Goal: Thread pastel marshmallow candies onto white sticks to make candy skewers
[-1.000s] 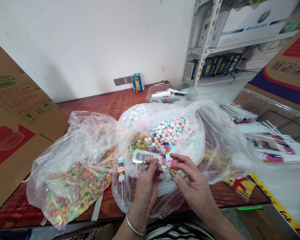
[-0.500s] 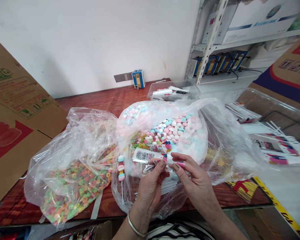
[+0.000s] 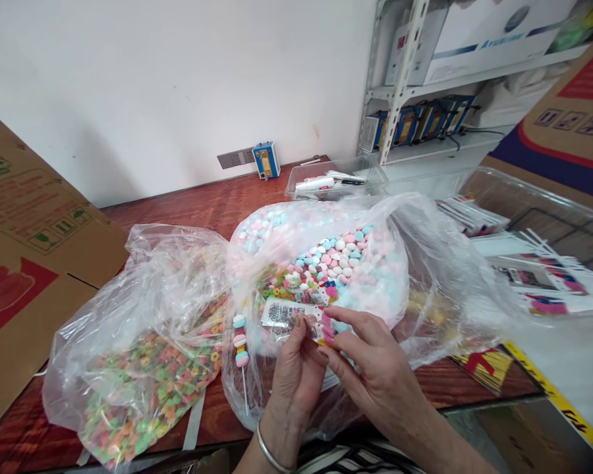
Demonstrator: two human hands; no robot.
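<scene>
Two bare hands at a small, clear printed wrapper [image 3: 279,317], held above an open bag of pastel candies [image 3: 393,273] on a wooden counter [image 3: 182,205].
The left hand [image 3: 296,372] pinches the wrapper near its middle, thumb on top; the right hand [image 3: 370,359] has curved fingers at its pink end, though whether they grip it cannot be told; a candy skewer [image 3: 240,342] lies just to the left; the wrapper looks feather-light, thin and limp, probably slick and easily creased; its edges seem the best hold, pinched lightly, as hard pulling might tear it.
</scene>
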